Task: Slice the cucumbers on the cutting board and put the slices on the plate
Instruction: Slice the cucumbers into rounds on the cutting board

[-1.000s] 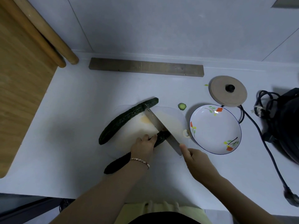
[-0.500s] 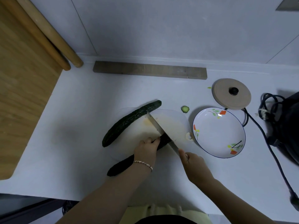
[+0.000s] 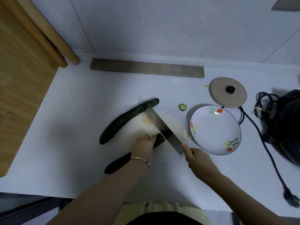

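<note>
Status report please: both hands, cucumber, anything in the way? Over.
Left hand holds cucumber on cutting board. Right hand grips knife, blade across cucumber. Plate has no slices; one slice lies on counter. Second cucumber near blade tip.

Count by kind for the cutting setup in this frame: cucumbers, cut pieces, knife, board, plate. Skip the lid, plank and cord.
Cucumbers: 2 (far cucumber, near cucumber)
Cut pieces: 2 (green slice, pale piece)
Knife: 1
Cutting board: 1
Plate: 1
Total: 7
</note>
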Available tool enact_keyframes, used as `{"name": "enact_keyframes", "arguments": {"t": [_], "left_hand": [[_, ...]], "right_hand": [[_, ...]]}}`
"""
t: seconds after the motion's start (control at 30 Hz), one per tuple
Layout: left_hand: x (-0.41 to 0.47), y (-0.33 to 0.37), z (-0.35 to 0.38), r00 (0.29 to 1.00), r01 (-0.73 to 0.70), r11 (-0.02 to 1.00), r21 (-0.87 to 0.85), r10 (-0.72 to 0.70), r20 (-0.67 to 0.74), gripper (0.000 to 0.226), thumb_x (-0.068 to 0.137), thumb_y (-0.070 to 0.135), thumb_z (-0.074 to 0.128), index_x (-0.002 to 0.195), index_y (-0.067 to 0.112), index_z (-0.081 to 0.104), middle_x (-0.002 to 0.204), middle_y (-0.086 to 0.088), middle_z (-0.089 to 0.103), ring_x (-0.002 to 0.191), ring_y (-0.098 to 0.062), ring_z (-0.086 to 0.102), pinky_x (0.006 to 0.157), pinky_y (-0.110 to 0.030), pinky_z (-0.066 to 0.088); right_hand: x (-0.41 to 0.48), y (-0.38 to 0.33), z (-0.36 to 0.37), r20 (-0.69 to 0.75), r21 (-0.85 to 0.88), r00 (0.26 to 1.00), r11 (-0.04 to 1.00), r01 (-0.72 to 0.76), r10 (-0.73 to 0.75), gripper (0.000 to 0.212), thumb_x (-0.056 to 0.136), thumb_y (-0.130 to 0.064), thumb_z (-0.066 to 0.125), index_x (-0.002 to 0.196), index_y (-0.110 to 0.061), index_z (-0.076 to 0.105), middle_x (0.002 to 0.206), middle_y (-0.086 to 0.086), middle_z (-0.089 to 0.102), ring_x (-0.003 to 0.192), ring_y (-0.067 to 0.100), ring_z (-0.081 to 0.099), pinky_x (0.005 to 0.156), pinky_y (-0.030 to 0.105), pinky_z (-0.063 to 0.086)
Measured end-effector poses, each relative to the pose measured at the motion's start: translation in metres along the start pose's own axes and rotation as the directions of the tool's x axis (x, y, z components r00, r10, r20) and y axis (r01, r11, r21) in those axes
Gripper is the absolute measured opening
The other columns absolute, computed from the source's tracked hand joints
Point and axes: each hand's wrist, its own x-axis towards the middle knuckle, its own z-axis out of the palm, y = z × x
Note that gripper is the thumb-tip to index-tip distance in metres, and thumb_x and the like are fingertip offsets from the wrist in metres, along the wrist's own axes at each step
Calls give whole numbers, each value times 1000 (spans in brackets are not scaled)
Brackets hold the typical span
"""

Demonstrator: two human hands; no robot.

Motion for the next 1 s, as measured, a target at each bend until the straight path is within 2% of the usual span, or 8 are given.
{"name": "enact_keyframes", "arguments": {"t": [0.17, 0.43, 0.63, 0.8, 0.93, 1.0], "left_hand": [[-2, 1, -3, 1000, -10, 1000, 0, 10, -1, 49, 96, 18, 43, 143, 26, 32, 127, -4, 46, 107, -26, 48, 77, -31, 46], [-4, 1, -7, 1000, -15, 1000, 15, 15, 25, 48, 97, 22, 43, 143, 26, 30, 130, -4, 45, 110, -26, 47, 79, -31, 46], [-4, 1, -7, 1000, -19, 1000, 21, 18, 22, 49, 96, 23, 45, 143, 25, 29, 130, -3, 44, 109, -26, 47, 78, -31, 46], [-2, 1, -7, 999, -21, 999, 42, 20, 32, 50, 97, 22, 44, 144, 25, 29, 129, -4, 45, 109, -27, 47, 78, -32, 47], [-4, 3, -7, 999, -4, 1000, 13, 3, 35, 48, 95, 22, 47, 141, 26, 34, 125, -5, 48, 107, -27, 48, 76, -32, 45], [-4, 3, -9, 1000, -9, 1000, -17, 8, -24, 47, 90, 23, 57, 135, 26, 44, 117, -4, 54, 100, -27, 53, 71, -31, 46]], "right_hand": [[0, 1, 0, 2, -48, 1000, 999, 23, -23, 51, 96, -49, 31, 61, -12, 33, 62, 11, 41, 59, 21, 41, 60, 32, 31], [1, 6, -3, 11, -27, 999, 998, 51, -51, 51, 94, -52, 31, 61, -12, 35, 59, 9, 40, 56, 20, 41, 60, 31, 33], [-1, -1, -2, -5, -90, 995, 991, 98, -99, 51, 96, -47, 33, 58, -14, 28, 55, 5, 32, 53, 18, 33, 55, 32, 26], [-3, -6, 5, -35, -179, 994, 979, 92, -100, 53, 95, -50, 33, 57, -13, 29, 52, 4, 33, 50, 18, 34, 50, 31, 25], [11, -3, 13, -14, -208, 996, 975, 78, -83, 55, 96, -51, 30, 56, -14, 31, 52, 2, 35, 51, 17, 36, 52, 32, 28], [16, 4, 18, -6, -193, 996, 978, 81, -84, 54, 95, -52, 30, 56, -14, 31, 52, 2, 34, 50, 16, 35, 52, 32, 28]]}}
